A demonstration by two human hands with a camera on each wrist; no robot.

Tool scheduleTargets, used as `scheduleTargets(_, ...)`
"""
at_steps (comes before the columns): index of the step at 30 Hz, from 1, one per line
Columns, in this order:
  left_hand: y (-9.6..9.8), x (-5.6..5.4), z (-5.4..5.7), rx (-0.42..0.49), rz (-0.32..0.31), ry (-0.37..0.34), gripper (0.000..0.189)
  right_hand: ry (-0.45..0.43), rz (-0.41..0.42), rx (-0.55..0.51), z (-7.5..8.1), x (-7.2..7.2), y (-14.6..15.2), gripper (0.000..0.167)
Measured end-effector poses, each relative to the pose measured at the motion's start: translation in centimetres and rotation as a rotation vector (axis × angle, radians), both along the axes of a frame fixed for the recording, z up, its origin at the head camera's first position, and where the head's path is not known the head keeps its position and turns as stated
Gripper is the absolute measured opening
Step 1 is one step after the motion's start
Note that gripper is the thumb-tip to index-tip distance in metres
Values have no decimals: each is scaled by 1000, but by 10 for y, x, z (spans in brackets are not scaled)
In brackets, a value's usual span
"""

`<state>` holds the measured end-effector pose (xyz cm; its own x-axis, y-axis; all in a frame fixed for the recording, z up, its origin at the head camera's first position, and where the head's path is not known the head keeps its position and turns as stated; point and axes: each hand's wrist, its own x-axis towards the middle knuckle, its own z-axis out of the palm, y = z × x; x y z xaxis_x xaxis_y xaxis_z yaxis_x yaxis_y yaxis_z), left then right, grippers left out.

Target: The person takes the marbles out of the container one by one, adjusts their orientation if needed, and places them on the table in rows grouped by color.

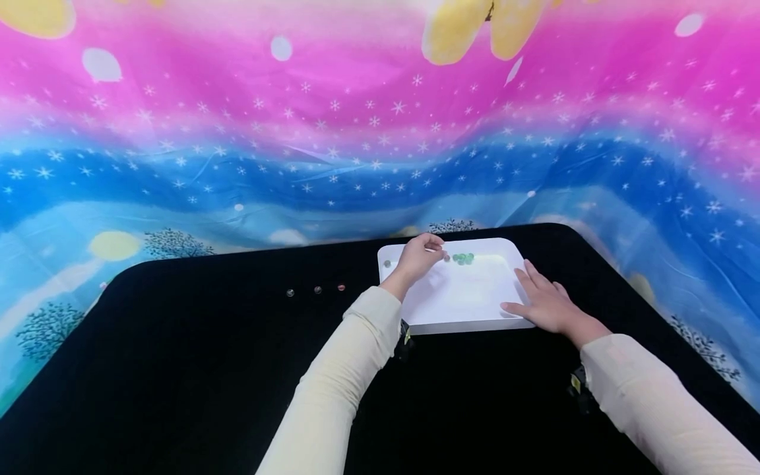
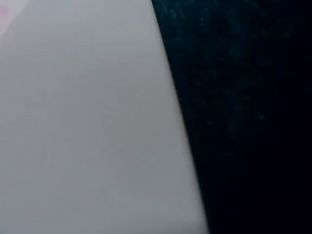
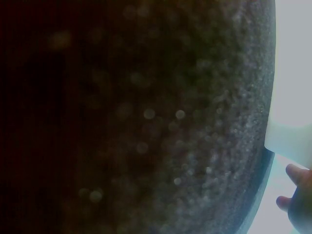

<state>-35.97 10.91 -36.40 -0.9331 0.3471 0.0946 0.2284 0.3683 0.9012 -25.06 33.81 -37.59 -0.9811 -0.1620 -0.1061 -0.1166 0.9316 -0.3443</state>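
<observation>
A shallow white tray lies on a black-covered table. My left hand reaches over the tray's far left part, its thumb and forefinger pinching a small brownish glass marble. Just right of those fingertips sits a cluster of green marbles. Another greenish marble is in the tray's far left corner. With fingers spread, my right hand rests on the tray's right rim. Two of its fingertips show in the right wrist view. Only the tray's side and dark cloth fill the left wrist view.
Left of the tray, a clear marble, a brownish marble and a reddish marble lie in a row on the black table cover. A patterned curtain hangs behind the table and along its sides.
</observation>
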Motion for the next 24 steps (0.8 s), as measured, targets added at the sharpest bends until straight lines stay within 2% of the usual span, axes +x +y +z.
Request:
scheduleTargets(12, 5, -5, 6, -10, -2, -29, 27, 6, -2, 14, -2, -1, 1, 91)
scheduleTargets(17, 8, -6, 9, -1, -8, -53, 24, 4, 0, 14, -2, -1, 1, 91)
scheduleTargets(24, 13, -10, 6, -6, -3, -73, 26, 6, -9, 24, -2, -2, 1, 90)
